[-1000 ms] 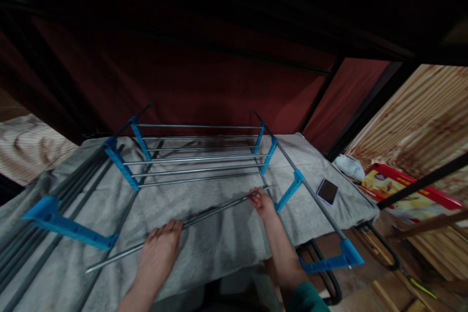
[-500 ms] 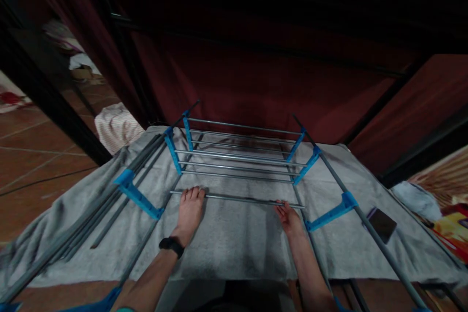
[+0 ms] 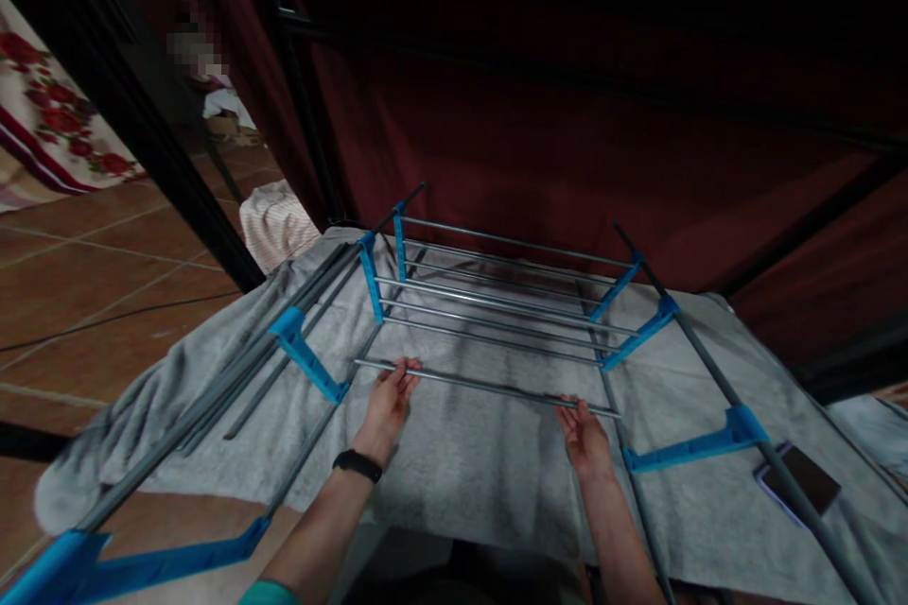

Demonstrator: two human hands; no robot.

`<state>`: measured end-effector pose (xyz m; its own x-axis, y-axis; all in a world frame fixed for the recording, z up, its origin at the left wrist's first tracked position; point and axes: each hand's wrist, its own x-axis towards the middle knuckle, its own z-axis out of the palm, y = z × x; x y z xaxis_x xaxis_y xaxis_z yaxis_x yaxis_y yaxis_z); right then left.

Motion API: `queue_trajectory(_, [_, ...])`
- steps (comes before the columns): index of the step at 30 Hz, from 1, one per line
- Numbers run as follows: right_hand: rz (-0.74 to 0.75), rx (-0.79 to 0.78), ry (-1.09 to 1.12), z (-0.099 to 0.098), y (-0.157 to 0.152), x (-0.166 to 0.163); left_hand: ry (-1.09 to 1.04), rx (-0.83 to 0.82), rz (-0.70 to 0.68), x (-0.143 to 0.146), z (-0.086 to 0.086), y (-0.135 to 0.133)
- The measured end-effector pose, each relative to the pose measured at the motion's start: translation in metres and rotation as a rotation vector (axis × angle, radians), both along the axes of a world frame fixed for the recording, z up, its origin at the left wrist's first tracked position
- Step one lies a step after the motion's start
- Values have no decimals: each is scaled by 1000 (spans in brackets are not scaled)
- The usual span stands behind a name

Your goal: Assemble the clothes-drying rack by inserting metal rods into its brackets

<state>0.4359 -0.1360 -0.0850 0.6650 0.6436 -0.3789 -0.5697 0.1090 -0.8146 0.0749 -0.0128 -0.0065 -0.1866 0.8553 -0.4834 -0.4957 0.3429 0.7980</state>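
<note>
Both of my hands hold a thin metal rod that spans the inside of a partly assembled rack. My left hand pinches it near its left end, a dark band on the wrist. My right hand grips close to the other end, fingers curled from below. Just beyond, several crossbars join the sides. A blue plastic bracket flanks the rod at left, and another blue bracket stands at right; both link grey tubes.
Loose grey tubes lie along the left side. A phone rests at right, partly behind a rack tube. A grey blanket lies under everything. Dark red curtain hangs behind, with a black post at left.
The camera view has turned left, so the rack appears shifted right. My left hand has gone from lying over the rod to pinching it with the fingertips. My right hand keeps its hold.
</note>
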Motion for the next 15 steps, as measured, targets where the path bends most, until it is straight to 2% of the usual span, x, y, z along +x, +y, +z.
queue_trajectory(3, [3,53,11,-5,-1,2,-75,-40,52,-3,2,6])
queue_trajectory(7, [-82,102,71,-8,-2,1,-105,-67,96,-3,0,8])
queue_trajectory(15, [-168,127,139,12,1,-19,-54,-117,68,-2,9,11])
